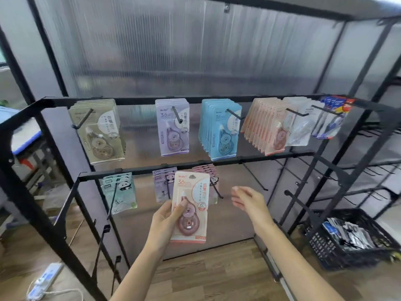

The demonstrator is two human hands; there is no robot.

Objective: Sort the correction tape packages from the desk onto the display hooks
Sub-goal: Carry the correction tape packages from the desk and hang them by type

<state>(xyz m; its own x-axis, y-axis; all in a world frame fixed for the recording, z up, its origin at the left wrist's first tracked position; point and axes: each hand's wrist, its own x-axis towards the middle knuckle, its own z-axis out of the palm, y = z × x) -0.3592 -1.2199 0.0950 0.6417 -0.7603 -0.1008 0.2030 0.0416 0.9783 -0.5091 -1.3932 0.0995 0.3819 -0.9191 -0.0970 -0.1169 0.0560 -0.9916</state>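
Observation:
My left hand point(166, 220) grips a pink correction tape package point(192, 205) upright in front of the lower rail of the black display rack point(173, 99). My right hand point(245, 199) hovers just right of it, fingers relaxed and holding nothing. On the upper rail hang an olive stack point(99, 129), a purple stack point(173, 127), a blue stack point(220, 129), a pink stack point(267, 124) and clear and blue-red packs point(325, 118). The lower rail carries panda packs in mint point(120, 192), purple point(162, 183) and pink point(211, 174), partly hidden by the held package.
Bare black hooks point(255, 178) stick out at the right of the lower rail and lower down. A black crate point(351, 237) full of packs sits on the wooden floor at right. A white power strip point(44, 281) lies on the floor at bottom left.

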